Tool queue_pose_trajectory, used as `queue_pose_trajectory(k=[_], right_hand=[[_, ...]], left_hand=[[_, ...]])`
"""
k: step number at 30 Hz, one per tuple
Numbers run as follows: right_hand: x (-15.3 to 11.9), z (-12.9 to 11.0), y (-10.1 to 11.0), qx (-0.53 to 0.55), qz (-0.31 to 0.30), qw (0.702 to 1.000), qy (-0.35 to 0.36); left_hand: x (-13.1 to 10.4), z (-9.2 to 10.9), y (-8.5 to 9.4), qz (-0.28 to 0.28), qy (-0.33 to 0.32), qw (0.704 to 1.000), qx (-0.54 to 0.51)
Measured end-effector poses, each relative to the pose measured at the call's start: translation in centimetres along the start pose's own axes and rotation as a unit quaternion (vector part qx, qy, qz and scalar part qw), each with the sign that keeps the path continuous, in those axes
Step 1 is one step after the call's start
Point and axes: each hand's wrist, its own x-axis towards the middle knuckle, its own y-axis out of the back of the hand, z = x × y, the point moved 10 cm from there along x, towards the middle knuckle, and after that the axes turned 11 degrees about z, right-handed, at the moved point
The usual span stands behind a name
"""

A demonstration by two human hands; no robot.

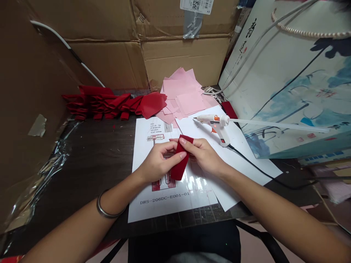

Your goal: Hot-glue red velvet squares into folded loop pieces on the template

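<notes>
Fingers (174, 159) of the left hand (156, 162) and right hand (207, 154) pinch a red strip (178, 171), the right at its far end, the left about mid-length. The strip is held over the printed sheet (189, 210), left of and nearer than the glue gun (223, 134). It appears light, soft and pliable, probably not slippery; a flat thumb-and-finger pinch along its edges should suit.

Ctr of frame: dk red strip (179, 171). Upper L of ctr: bright red folded pcs (109, 104). Upper ctr: pale pink sheets (189, 96), brown cardboard (186, 60). R of ctr: glue gun (223, 135), white w/ orange trigger (213, 130). Upper R: white box (290, 95) w/ blue floral print.
</notes>
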Motion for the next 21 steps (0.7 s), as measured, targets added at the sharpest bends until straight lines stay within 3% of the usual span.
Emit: queue_pose_trajectory(k=[5, 12, 16, 21], right_hand=[[0.0, -0.5, 0.8, 0.012, 0.045, 0.999, 0.019], [-0.8, -1.4, -0.4, -0.052, -0.014, 0.998, 0.046], [-0.8, -0.3, -0.5, -0.021, -0.017, 1.0, -0.005], [-0.3, -0.2, 0.7, -0.01, 0.033, 0.999, 0.011]], left_hand=[[0.2, -0.7, -0.2, 0.005, 0.056, 0.994, -0.096], [-0.1, 0.0, -0.3, -0.009, 0.024, 0.999, -0.045], [-0.1, 0.1, -0.5, -0.011, 0.034, 0.995, -0.094], [0.4, 0.1, 0.8, 0.06, 0.031, 0.996, -0.053]])
